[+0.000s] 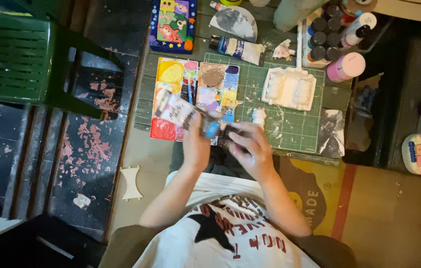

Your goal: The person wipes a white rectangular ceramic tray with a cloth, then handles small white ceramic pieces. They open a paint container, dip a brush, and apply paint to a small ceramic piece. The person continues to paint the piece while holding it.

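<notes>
Left hand (195,146) grips one paint tube (183,113) — right hand (250,146) pinches its blue end (cap unclear); one white mould (290,88) at two o'clock, one palette (195,87) at twelve.

Both forearms bare, running up from the torso and converging just short of the surface (294,130) edge; left hand (195,147) raised, fingers curled shut around a tube, thumb side toward the surface; right hand (251,149) just beside it, nearly touching, fingers bent and pinched at the tube's low end; wrists roughly level; elbows apart, left arm straighter, right arm angled in.
</notes>
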Action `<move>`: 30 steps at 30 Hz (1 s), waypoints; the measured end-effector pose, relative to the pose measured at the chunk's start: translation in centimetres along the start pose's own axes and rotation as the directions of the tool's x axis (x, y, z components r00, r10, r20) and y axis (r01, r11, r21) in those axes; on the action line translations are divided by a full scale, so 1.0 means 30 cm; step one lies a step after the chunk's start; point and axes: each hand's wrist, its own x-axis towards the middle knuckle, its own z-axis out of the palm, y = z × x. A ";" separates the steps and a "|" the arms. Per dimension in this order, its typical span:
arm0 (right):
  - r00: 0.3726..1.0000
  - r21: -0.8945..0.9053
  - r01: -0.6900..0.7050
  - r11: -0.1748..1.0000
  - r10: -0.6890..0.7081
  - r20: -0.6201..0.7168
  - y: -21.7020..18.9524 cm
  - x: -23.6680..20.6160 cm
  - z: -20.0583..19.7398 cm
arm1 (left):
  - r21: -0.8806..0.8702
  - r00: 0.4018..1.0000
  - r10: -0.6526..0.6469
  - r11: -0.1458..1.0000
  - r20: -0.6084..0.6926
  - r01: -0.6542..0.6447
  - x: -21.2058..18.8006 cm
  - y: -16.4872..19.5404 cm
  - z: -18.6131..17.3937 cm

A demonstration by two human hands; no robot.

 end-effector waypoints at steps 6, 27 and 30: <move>0.983 -0.091 -0.136 0.987 0.124 -0.133 0.065 0.007 -0.081 | -0.354 0.994 0.064 0.935 0.084 -0.030 0.189 0.167 -0.018; 0.910 0.238 -0.268 0.934 0.326 -0.254 0.102 -0.047 -0.146 | -0.055 0.983 0.176 0.983 0.046 -0.174 0.650 0.035 0.181; 0.898 0.236 -0.298 0.925 0.355 -0.260 0.110 -0.056 -0.151 | 0.025 0.945 0.314 0.948 0.097 -0.317 0.660 0.012 0.170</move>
